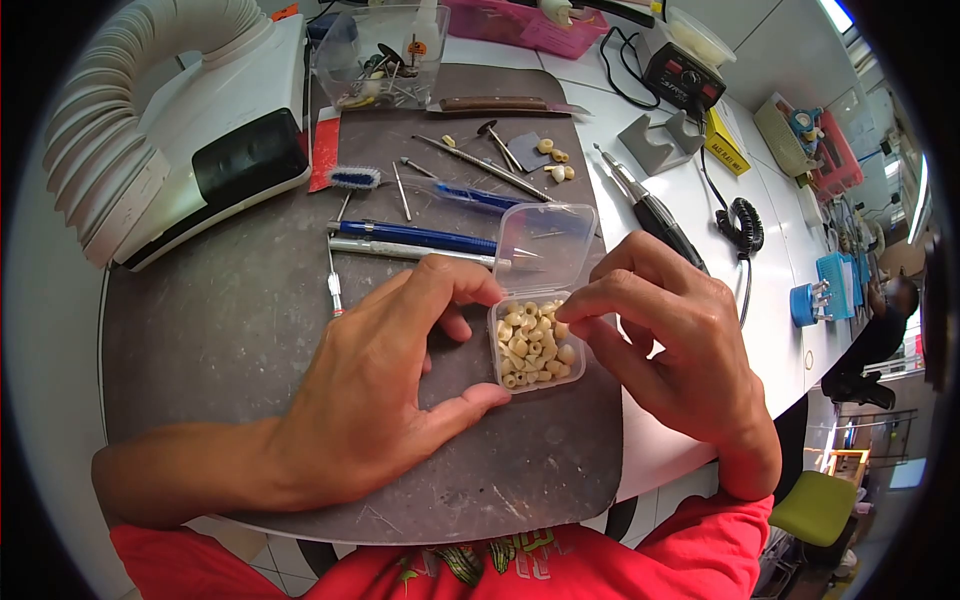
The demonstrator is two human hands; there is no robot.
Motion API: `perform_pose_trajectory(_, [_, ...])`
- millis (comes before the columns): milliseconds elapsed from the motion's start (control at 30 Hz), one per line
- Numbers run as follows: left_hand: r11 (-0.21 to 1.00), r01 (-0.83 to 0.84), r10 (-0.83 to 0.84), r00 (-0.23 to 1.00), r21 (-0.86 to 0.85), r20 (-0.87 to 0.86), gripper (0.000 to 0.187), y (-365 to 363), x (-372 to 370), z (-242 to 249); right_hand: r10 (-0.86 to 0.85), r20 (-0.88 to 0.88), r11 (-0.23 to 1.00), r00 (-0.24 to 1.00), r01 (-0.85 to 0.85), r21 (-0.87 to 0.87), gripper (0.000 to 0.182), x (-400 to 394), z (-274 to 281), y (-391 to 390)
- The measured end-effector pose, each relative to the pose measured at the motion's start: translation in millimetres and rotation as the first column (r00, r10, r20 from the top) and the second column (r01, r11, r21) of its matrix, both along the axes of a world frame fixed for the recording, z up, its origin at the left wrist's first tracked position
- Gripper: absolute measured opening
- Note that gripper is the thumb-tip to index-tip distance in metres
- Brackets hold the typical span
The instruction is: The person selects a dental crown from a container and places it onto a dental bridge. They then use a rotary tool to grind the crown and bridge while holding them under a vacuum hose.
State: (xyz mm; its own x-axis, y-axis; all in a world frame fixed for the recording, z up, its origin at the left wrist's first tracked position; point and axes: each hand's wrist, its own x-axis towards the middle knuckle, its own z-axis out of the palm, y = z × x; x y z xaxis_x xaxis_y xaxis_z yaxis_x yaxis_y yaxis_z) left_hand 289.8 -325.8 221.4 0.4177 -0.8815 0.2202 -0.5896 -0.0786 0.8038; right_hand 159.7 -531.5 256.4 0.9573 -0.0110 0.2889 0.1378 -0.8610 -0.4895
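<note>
A small clear plastic box [491, 345] stands on the dark mat with its hinged lid [545, 240] swung up. Many cream-coloured artificial teeth [528, 345] fill it. My left hand [365, 375] steadies the box from the left, index finger at the upper corner and thumb at the lower one. Over the box's right side, my right hand [670, 330] has its thumb and index finger pinched together by the teeth. Whatever those fingertips hold, if anything, I cannot make out. A few loose teeth [560, 172] lie beyond the lid, near a grey square of abrasive paper [530, 152].
Pens [410, 236], a brush [355, 178] and thin metal tools lie behind the box. A knife [500, 104] lies farther back. A rotary handpiece [655, 210] is at right, and a hose unit [220, 160] at left. A person [875, 330] is far right.
</note>
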Motion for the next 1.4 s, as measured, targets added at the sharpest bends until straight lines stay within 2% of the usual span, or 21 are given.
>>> perform_pose_trajectory(433, [0.994,0.023,-0.013,0.995,-0.11,0.095,0.067,0,-2,-6,-0.002,-0.163,0.999,0.987,-0.007,-0.051,0.009,-1,4,5])
perform_pose_trajectory(500, [0.993,0.02,-0.009,0.995,-0.113,0.098,0.067,-1,-3,-6,-0.041,-0.227,0.997,0.973,0.055,0.054,0.008,0,6,7])
perform_pose_trajectory(733, [0.995,0.01,-0.001,0.995,-0.098,0.097,0.066,0,-4,-5,-0.042,-0.224,0.98,0.974,0.084,0.18,0.007,2,5,3])
perform_pose_trajectory(900, [0.996,0.009,-0.002,0.996,-0.092,0.084,0.065,0,-3,-5,-0.049,-0.282,0.952,0.958,0.13,0.276,0.006,1,7,4])
perform_pose_trajectory(1133, [0.995,0.011,-0.003,0.997,-0.1,0.08,0.063,0,-3,-4,-0.038,-0.338,0.94,0.94,0.149,0.308,0.006,2,11,2])
perform_pose_trajectory(1200, [0.995,0.01,-0.002,0.997,-0.101,0.079,0.063,0,-3,-4,-0.039,-0.396,0.931,0.918,0.177,0.318,0.011,2,13,3])
perform_pose_trajectory(1400, [0.995,0.007,0.002,0.996,-0.097,0.092,0.061,0,-3,-4,-0.006,-0.374,0.937,0.927,0.136,0.321,0.011,1,11,1])
